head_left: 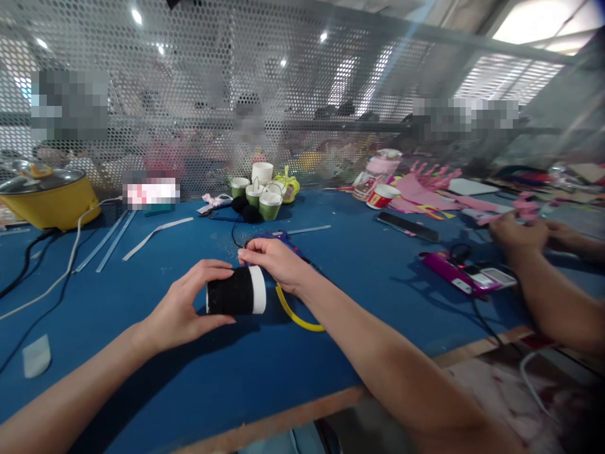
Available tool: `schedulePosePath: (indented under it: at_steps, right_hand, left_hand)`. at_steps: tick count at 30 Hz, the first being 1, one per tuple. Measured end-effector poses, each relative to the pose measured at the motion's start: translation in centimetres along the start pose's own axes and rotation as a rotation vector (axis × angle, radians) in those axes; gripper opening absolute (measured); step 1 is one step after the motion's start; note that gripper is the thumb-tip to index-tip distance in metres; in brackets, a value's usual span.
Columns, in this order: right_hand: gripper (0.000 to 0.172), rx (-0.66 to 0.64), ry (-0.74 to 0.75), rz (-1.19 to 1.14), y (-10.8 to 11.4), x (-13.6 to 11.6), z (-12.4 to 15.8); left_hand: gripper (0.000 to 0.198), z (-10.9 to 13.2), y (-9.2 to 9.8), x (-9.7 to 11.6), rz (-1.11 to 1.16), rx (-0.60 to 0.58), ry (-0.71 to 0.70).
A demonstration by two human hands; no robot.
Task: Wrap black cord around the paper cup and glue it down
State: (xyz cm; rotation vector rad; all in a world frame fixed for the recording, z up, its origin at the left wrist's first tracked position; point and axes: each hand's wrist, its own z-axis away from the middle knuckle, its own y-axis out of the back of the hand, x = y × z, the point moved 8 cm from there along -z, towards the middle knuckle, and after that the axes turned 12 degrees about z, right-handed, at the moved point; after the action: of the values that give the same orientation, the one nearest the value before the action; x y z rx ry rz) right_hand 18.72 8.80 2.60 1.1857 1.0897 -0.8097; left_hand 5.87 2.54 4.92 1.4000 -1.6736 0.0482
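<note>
Cup [232, 292] lies sideways in the left hand [186, 306], over the table [283, 362].
Thumb and fingers clamp it; right hand [274, 260] pinches yarn [233, 234]. Open room remains toward the near edge [283, 416].

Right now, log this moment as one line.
left hand: holding black-wrapped cup | right hand: pinching, beside black strand | cup: sideways

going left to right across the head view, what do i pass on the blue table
Yellow pot, white strip, black-wrapped cup, curved yellow piece, red-and-white cup, purple item.
</note>
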Motion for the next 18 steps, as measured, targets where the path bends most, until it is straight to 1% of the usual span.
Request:
schedulePosePath:
  at_steps: [6,18]
  right_hand:
    - [0.026,-0.043,-0.047,-0.008,-0.4,0.5,0.0]
    - [0.026,-0.051,-0.079,-0.082,-0.8,1.1,-0.2]
  left_hand:
    - [0.047,0.1,-0.1,0.0,-0.010,-0.008,-0.011]
    - [0.046,-0.1,0.0,0.3,0.015,0.013,-0.036]
